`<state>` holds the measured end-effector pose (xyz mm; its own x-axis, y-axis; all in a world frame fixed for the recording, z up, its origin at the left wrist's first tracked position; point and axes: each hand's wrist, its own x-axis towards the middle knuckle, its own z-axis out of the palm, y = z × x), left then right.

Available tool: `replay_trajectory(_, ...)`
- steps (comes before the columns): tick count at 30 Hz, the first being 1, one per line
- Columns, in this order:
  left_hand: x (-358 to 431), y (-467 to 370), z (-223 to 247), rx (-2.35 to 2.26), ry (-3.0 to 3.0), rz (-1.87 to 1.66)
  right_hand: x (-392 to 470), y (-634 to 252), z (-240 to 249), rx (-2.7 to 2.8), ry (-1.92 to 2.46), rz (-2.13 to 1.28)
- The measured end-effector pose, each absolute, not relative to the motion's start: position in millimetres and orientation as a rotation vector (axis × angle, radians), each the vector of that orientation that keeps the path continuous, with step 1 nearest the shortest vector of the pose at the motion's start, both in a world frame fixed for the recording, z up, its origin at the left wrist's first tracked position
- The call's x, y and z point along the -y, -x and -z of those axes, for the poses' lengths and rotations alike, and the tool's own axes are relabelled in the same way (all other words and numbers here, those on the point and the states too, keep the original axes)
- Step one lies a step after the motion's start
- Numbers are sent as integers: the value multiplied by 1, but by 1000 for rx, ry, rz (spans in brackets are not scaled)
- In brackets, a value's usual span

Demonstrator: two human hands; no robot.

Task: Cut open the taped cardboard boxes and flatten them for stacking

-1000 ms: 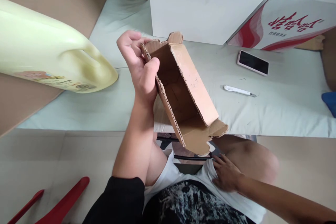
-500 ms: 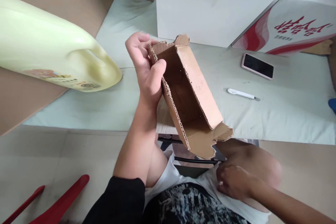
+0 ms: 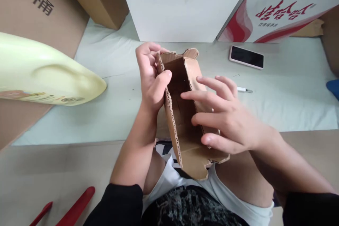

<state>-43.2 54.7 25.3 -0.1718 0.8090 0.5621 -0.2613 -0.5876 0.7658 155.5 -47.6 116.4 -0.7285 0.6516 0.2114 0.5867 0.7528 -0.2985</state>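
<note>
**Left hand grips cardboard box, right hand open against its side**

Left hand (image 3: 151, 81) clamped on the far end of the cardboard box (image 3: 182, 120): thumb hooked over the corrugated edge, fingers curled round the back. Box is a small open carton, held tilted above the lap, opening facing up toward the camera, flaps loose at both ends. Right hand (image 3: 225, 116) spread flat, fingers apart, touching the box's right wall, not gripping. On the pale table (image 3: 278, 106) behind: phone (image 3: 246, 57) and a white pen (image 3: 244, 89), well apart from the box. Yellow plastic jug (image 3: 45, 74) lies on its side to the left. White carton with red print (image 3: 275, 10) at the back.
</note>
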Motion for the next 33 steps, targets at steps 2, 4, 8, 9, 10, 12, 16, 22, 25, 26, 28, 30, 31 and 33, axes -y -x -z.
replay_trajectory(2,-54,46,-26,-568,-1371,-1752,51,-168,-114,2581,1008,-292)
replay_trajectory(4,-55,51,-25,-506,-1368,-1732,59,-187,-114,2474,1062,-284)
replay_trajectory(8,-54,52,-26,-581,-1351,-1745,74,-215,-107,2263,1102,-408)
replay_trajectory(9,-53,51,-28,-614,-1344,-1761,77,-217,-104,2236,1099,-440)
replay_trajectory(10,-51,49,-30,-639,-1337,-1780,79,-216,-101,2228,1095,-465)
replay_trajectory(12,-49,46,-34,-675,-1318,-1791,83,-210,-94,2248,1093,-477)
replay_trajectory(16,-48,44,-41,-674,-1247,-1773,84,-191,-82,2145,1055,-405)
replay_trajectory(22,-54,50,-40,-536,-1129,-1757,82,-177,-61,1976,1019,-515)
replay_trajectory(25,-51,48,-39,-504,-1113,-1761,81,-173,-51,1920,985,-599)
replay_trajectory(26,-48,46,-39,-509,-1129,-1759,80,-172,-48,1917,958,-622)
replay_trajectory(28,-43,44,-38,-543,-1144,-1722,78,-171,-43,1973,914,-642)
replay_trajectory(30,-41,46,-35,-568,-1128,-1639,76,-172,-41,2079,915,-643)
replay_trajectory(31,-41,49,-33,-586,-1148,-1602,75,-173,-41,2129,917,-649)
replay_trajectory(33,-45,58,-28,-657,-1327,-1541,73,-174,-41,2183,907,-677)
